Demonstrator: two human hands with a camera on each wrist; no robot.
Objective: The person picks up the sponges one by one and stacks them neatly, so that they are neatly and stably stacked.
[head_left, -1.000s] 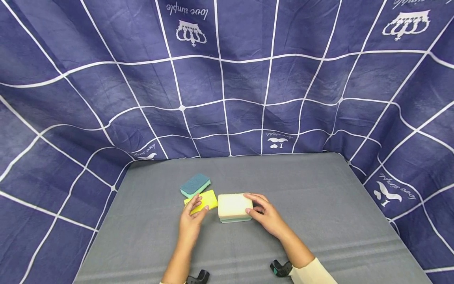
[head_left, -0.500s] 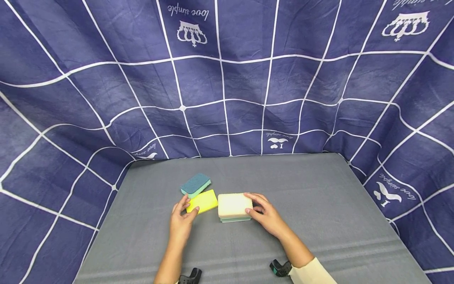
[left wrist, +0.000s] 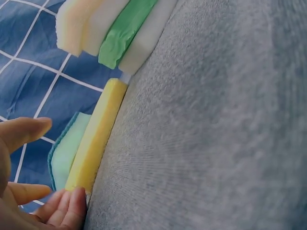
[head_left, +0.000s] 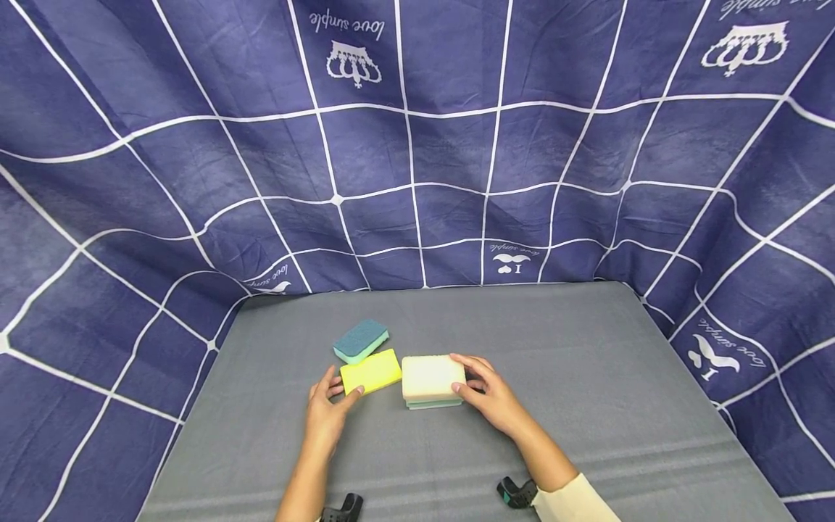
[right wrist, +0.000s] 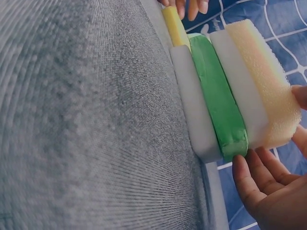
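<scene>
A cream sponge (head_left: 433, 375) tops an upright stack: in the right wrist view it rests on a white block (right wrist: 237, 91), a green block (right wrist: 218, 96) and a lower white block (right wrist: 194, 103). My right hand (head_left: 488, 391) holds the stack's right end, thumb and fingers around its corners, fingertips against the green block. A flat yellow sponge (head_left: 372, 371) lies on the table to the left of the stack. Beside it is my left hand (head_left: 326, 413); its fingertips (left wrist: 74, 208) touch the sponge's left end, while the thumb hovers apart from it in the left wrist view.
A sponge with a dark teal scouring pad and mint foam (head_left: 361, 341) lies just behind the yellow sponge. Grey cloth covers the table (head_left: 554, 333). A blue curtain (head_left: 457, 145) with white grid lines hangs along the back and sides.
My left hand has slid left, from over the yellow sponge to its left end, uncovering its top. The right hand and the stack stay where they were.
</scene>
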